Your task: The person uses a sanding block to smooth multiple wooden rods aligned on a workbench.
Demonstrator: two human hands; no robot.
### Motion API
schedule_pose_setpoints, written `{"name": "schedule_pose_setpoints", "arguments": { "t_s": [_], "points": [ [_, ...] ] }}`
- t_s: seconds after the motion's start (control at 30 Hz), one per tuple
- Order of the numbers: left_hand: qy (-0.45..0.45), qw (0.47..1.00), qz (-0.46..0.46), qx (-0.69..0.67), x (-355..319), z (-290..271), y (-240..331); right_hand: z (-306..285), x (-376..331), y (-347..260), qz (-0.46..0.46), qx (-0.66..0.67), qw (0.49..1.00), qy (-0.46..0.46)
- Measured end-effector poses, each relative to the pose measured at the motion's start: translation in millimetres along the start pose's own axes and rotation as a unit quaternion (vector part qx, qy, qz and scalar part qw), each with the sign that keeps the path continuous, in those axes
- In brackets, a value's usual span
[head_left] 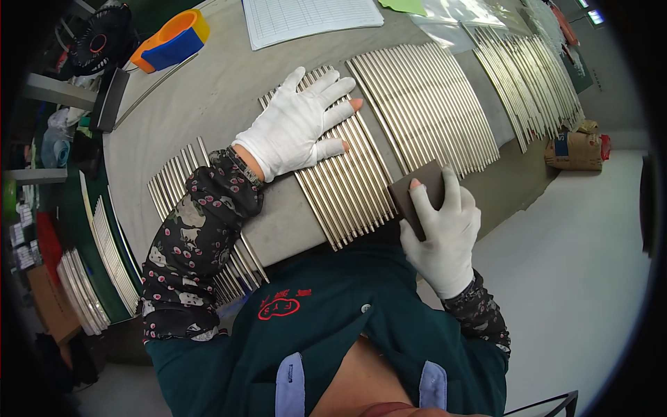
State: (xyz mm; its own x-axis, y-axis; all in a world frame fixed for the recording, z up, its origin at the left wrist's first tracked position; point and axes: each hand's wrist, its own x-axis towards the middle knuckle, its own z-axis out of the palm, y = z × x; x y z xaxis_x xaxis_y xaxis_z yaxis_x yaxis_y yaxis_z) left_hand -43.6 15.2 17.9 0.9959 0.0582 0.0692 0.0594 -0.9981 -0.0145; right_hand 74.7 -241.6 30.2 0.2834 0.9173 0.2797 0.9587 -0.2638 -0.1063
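Observation:
My left hand [297, 127], in a white glove with some bare fingertips, lies spread and flat across a row of shiny metal rods [345, 182]. In my gloved right hand [446, 229] is a dark brown rectangular block [419, 197], gripped near the rods' front ends by the table edge. Whether the block touches the rods I cannot tell. To the right of my left hand, a wider row of similar rods [425, 104] lies side by side. Under and beside my left forearm is another group of rods [175, 179], partly hidden by the patterned sleeve.
More rods [529, 87] lie at the far right of the grey table [201, 90]. At the back are a printed sheet [313, 21] and a blue and orange tape dispenser [171, 42]. A black fan [104, 40] stands at the left. A brown sack [575, 151] sits beyond the right edge.

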Motion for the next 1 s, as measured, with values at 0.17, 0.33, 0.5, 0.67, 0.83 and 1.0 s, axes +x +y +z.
{"name": "schedule_pose_setpoints", "arguments": {
  "t_s": [0.17,0.33,0.5,0.67,0.83,1.0],
  "points": [
    [0.016,1.0,0.01,0.012,1,3,-3,11,38,-10,0.018,-0.014,0.999,0.035],
    [0.0,1.0,0.008,0.005,1,3,-5,-16,-29,6,0.02,0.03,0.999,-0.019],
    [0.001,1.0,0.012,0.025,-8,3,-9,-23,-34,5,0.061,0.046,0.997,0.033],
    [0.002,1.0,0.014,0.019,-11,4,-9,-7,-28,-2,0.046,0.053,0.997,0.018],
    [0.003,1.0,0.026,0.015,-10,1,-6,4,7,-10,0.035,0.007,0.999,0.014],
    [-0.003,1.0,0.009,0.005,-14,3,-8,9,8,-5,0.007,0.014,1.0,0.004]
  ]
}}
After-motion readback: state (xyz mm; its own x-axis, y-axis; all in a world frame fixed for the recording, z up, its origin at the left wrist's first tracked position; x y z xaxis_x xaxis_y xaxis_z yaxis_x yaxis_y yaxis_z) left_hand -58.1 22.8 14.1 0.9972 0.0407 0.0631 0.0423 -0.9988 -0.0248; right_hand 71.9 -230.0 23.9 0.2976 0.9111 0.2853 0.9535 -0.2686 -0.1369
